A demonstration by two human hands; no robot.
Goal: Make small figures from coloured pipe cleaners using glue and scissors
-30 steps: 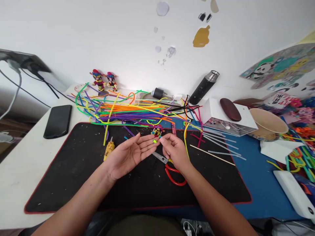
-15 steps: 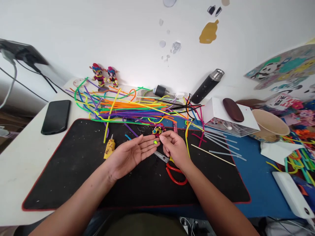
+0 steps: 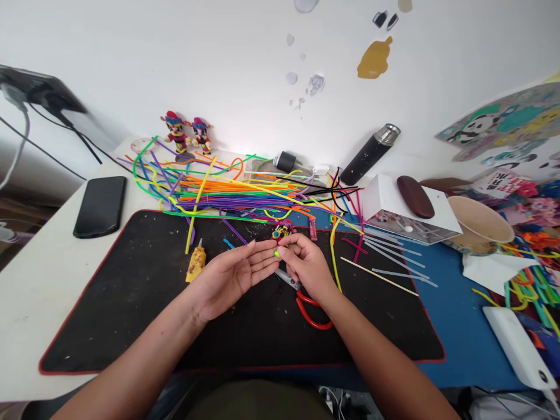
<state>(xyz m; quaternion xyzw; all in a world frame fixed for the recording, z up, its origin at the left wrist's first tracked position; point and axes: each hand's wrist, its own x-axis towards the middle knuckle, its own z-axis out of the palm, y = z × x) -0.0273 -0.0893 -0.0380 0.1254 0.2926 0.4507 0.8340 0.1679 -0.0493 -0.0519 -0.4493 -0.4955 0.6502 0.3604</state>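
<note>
1. A tiny neon yellow-green piece (image 3: 276,253) sits between the hands, on the left fingertips; it is too small to show a long axis.
2. The left hand (image 3: 231,277) lies spread, palm up.
3. The right hand (image 3: 308,265) pinches the piece with thumb and forefinger, and is the nearer.
4. Just beyond both fingertips stands a small multicoloured pipe-cleaner figure (image 3: 282,231).
5. Red-handled metal scissors (image 3: 311,312) lie under the right wrist on the black rubber mat (image 3: 131,315).

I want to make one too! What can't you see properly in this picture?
Green bit by the left hand, head view: too small to identify.
Scissors, head view: blades mostly hidden under the right hand.
Dark device, head view: cut by the left edge.
</note>
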